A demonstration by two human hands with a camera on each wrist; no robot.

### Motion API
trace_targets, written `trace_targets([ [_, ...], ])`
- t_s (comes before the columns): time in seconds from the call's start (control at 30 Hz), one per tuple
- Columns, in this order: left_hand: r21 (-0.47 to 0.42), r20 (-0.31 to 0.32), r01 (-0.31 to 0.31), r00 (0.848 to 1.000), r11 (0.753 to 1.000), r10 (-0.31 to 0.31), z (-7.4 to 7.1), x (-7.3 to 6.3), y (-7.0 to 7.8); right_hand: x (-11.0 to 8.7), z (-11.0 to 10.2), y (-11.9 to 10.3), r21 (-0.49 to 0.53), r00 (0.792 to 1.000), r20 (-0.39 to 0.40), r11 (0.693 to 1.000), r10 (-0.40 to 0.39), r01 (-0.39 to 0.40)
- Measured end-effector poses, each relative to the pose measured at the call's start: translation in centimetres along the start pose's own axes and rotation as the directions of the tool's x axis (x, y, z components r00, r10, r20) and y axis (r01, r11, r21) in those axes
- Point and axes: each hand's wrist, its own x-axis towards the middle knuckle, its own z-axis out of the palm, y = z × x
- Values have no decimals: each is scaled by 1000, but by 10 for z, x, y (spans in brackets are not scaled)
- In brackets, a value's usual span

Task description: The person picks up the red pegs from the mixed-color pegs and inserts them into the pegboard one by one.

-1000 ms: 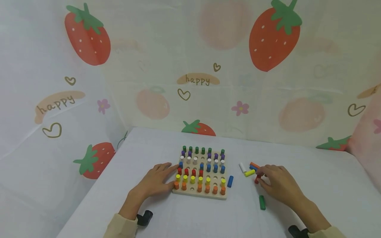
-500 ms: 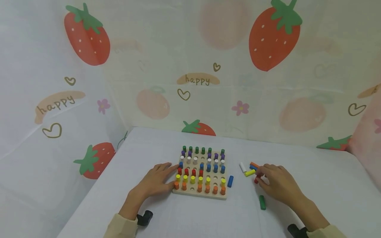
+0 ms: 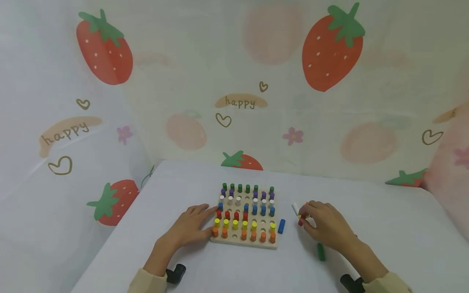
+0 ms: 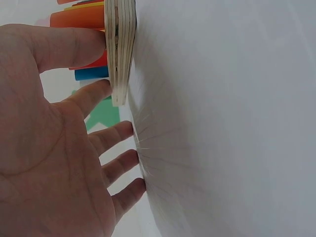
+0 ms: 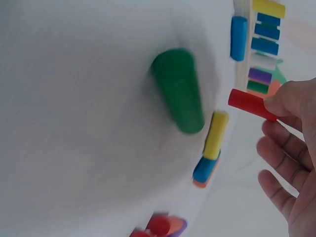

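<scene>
Pinching red peg (image 5: pixel 248 102) w/ R hand (image 3: pixel 325 224), L hand (image 3: pixel 188 226) spread, touching pegboard (image 3: pixel 243 243)

The left hand (image 4: pixel 61 138) touches the wooden board (image 4: pixel 122 49).

From the head: looking forward and down, well back. On left wrist: super close, tipped sideways, sharing the pegboard (image 4: pixel 120 54) with head view. On right wrist: also close and sideways, sharing the loose green peg (image 5: pixel 178 91) with head view.
</scene>
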Motion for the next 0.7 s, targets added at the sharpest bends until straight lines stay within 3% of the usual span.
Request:
trace_targets([
  [0.3, -1, -2, 2, 1000, 1000, -2, 0, -5, -4, 17, 11, -24, 68, 997, -14, 995, -72, 73],
  [0.7, 5, 4, 1, 1000, 1000, -1, 1, -5, -3, 31, 12, -48, 62, 994, -12, 992, -106, 107],
])
